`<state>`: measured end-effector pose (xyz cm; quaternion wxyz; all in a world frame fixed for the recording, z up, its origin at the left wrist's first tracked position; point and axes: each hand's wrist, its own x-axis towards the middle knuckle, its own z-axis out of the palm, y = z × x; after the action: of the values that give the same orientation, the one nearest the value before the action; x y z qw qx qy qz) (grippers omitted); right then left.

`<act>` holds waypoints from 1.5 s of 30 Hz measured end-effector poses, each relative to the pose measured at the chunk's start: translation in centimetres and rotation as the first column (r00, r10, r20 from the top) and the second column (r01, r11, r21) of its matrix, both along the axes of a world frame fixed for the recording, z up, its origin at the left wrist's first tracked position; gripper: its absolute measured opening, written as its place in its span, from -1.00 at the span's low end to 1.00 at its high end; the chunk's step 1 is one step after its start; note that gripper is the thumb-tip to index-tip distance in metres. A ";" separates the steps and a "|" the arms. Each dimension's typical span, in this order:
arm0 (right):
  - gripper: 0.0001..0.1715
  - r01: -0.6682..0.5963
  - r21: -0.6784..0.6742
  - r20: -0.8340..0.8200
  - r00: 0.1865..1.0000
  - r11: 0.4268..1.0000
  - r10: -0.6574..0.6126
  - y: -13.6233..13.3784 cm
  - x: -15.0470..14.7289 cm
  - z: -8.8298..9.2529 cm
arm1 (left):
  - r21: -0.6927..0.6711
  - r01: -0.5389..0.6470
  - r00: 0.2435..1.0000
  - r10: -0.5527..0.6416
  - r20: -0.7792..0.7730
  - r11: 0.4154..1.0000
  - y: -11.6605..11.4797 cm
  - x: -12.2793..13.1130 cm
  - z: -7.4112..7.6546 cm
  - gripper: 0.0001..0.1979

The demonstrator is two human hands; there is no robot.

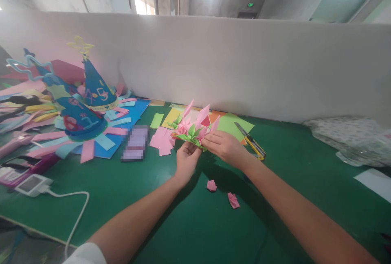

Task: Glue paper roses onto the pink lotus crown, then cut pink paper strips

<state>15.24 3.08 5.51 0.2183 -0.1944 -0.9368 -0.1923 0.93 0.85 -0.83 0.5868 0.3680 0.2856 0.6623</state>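
- The left hand (187, 160) is clamping thumb and fingers on the lower edge of the folded-paper flower arrangement with pink pointed petals and green leaves (193, 130), bearing it from below just over the table's green surface (171, 223).
- The right hand (224, 146) is resting its fingers, drawn close together, against the arrangement's right side; its thumb is hidden behind them, so I cannot tell whether it is pinching a petal or only pressing.
- The arrangement is sitting between the two hands, in front of the flat light-green paper sheet (240, 125), its petals pointing up and away.
- If the right fingers are pushing harder than the left pinch is bearing, the arrangement could tip or twist; thin paper petals would likely crease, and any weakly fixed flower could pull loose.
- Two small crumpled pink paper pieces, one nearer the hands (211, 185) and one lower right (233, 200), are lying between the forearms; a dropping wrist could flatten them or sweep them aside.
- The slim yellow-and-black cutting tool (251, 140) is lying just beyond the right wrist, so a careless outward swing could knock it or, were an edge bare, nick the skin.
- The loose pile of pink paper strips (161, 140) is lying left of the arrangement; a sideways slip of the left hand could scatter it.
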 end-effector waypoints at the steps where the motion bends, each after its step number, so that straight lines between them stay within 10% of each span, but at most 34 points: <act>1: -0.73 -0.012 0.002 0.007 1.000 1.000 0.012 0.1 0.1 0.1 | 0.000 0.003 1.000 -0.003 -0.003 1.000 0.0 0.0 0.0 -0.72; 45: -0.69 -0.206 0.057 0.160 0.968 0.977 0.195 0.6 0.5 2.5 | -0.027 0.023 0.998 -0.025 -0.052 0.999 -0.2 0.0 0.4 -0.68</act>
<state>15.73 3.68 8.04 0.1710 -0.0752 -0.9580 -0.2176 0.93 0.63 -0.47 0.5918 0.3809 0.3052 0.6415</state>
